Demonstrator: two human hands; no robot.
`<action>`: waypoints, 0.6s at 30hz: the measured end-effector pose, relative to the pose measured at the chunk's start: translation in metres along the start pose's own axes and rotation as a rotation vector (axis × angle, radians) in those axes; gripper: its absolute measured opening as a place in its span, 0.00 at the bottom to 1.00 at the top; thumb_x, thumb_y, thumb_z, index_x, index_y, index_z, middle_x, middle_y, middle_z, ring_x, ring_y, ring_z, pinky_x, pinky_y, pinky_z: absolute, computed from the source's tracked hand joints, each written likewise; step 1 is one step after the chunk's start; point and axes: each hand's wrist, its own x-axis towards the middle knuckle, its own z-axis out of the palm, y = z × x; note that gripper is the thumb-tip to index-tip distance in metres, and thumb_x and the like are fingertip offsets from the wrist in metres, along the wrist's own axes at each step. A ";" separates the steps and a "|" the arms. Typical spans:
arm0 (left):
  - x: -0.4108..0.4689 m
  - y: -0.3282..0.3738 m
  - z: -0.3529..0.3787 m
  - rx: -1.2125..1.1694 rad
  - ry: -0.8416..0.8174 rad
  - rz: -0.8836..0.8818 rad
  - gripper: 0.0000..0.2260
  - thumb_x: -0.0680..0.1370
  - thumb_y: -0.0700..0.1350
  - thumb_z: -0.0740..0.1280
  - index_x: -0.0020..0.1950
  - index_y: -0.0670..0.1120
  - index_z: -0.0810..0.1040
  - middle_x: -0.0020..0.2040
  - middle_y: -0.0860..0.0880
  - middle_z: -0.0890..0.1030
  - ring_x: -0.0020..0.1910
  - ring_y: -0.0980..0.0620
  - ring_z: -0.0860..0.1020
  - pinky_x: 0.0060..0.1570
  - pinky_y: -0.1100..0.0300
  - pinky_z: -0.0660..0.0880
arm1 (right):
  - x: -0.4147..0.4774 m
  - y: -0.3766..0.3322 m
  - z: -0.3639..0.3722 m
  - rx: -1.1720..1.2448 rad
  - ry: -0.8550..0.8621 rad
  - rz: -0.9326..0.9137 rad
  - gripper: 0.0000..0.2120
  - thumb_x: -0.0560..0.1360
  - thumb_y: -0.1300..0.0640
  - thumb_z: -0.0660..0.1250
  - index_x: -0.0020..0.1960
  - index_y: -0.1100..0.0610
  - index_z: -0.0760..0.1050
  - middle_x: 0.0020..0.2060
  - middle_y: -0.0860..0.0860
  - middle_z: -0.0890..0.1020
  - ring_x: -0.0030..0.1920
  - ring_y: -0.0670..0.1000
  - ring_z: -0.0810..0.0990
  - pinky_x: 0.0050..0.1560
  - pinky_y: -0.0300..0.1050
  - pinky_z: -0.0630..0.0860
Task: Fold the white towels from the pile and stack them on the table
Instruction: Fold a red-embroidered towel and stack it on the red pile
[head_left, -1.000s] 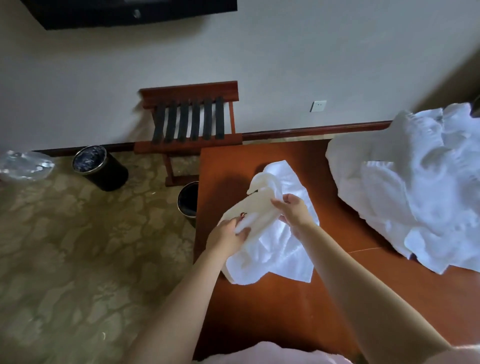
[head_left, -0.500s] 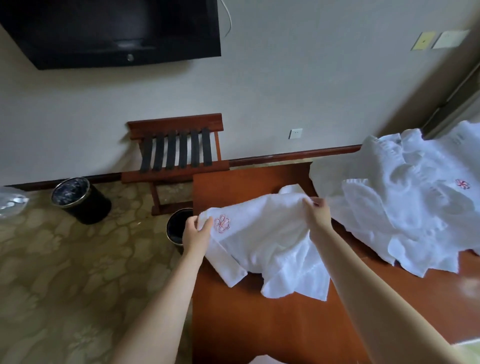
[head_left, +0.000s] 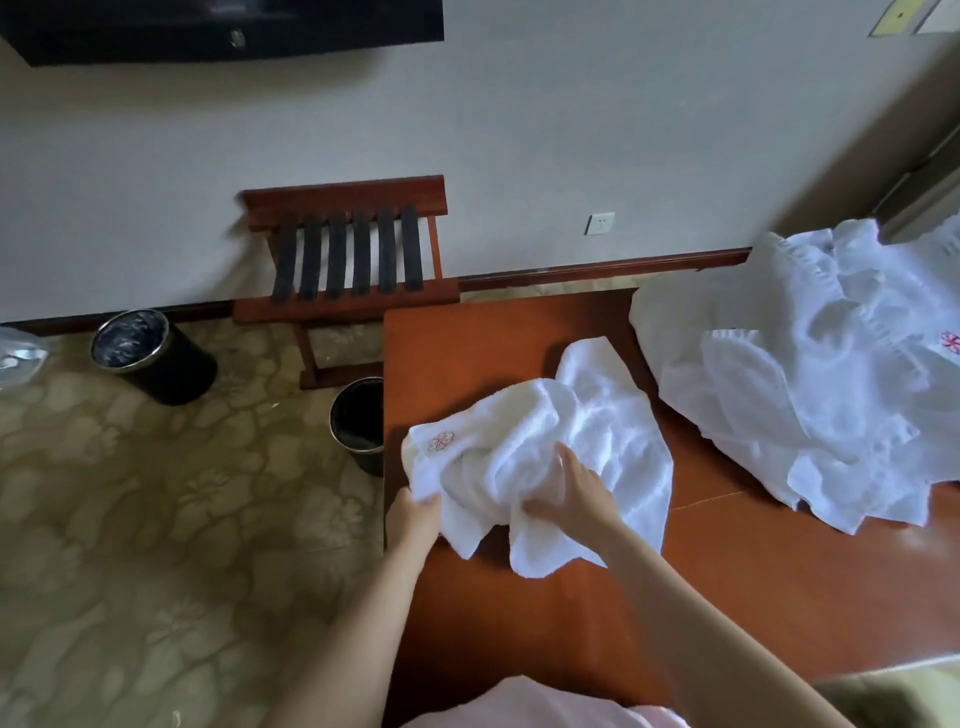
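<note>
- Towel (head_left: 613, 431): one is out of the pile and lies bunched on the counter (head_left: 519, 634), close to its left edge. No flat fold is visible yet.
- Left hand (head_left: 413, 519): it grips the near-left hem, just below the corner with the pink embroidered logo (head_left: 440, 441). The fingertips are tucked under the cloth, so you can't see exactly how they close.
- Right hand (head_left: 571, 493): it is buried in the crumpled middle, with fingers (head_left: 563, 460) curled round a fistful of cloth. It holds bulk here, not an edge or corner.
- Key relation: the cloth runs diagonally from the logo corner at near-left to a loose corner at far-right. Both your hands sit on the near side, and all the slack lies ahead and to the right of your right hand.
- Judgement: the towel needs opening out before any fold. The left grip is already useful. The right hand probably has to let the bunch go and find the hem further right, so the near edge can be pulled taut between your hands.
- Nearer hand: the far-right corner is the right hand's reach. The left hand would have to cross over.
- Risk: the left hand is at the counter edge, with a black bin (head_left: 358, 415) on the floor just beside it. Slack let go there could slide off.
- Pile (head_left: 810, 374): it sits well apart at far-right on the counter, on your right-hand side. I see no folded stack yet.
</note>
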 end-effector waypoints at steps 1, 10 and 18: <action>0.005 0.013 -0.005 -0.040 0.007 0.021 0.10 0.76 0.48 0.62 0.51 0.43 0.75 0.41 0.46 0.79 0.38 0.48 0.79 0.34 0.57 0.77 | 0.003 0.000 -0.002 0.005 -0.013 0.001 0.48 0.67 0.37 0.71 0.77 0.47 0.47 0.63 0.50 0.72 0.63 0.54 0.71 0.60 0.50 0.71; 0.063 0.175 -0.032 -0.656 -0.003 0.153 0.17 0.75 0.39 0.68 0.63 0.47 0.71 0.55 0.45 0.79 0.48 0.49 0.82 0.39 0.59 0.80 | 0.037 0.000 0.000 0.277 -0.041 -0.043 0.39 0.74 0.45 0.68 0.77 0.44 0.48 0.62 0.49 0.76 0.52 0.44 0.77 0.49 0.39 0.76; 0.027 0.085 0.005 -0.149 -0.283 0.064 0.23 0.74 0.58 0.68 0.63 0.47 0.72 0.60 0.46 0.76 0.53 0.48 0.76 0.42 0.59 0.72 | 0.032 0.002 0.016 0.272 0.033 -0.094 0.50 0.69 0.43 0.73 0.76 0.43 0.40 0.62 0.46 0.73 0.58 0.46 0.74 0.54 0.41 0.75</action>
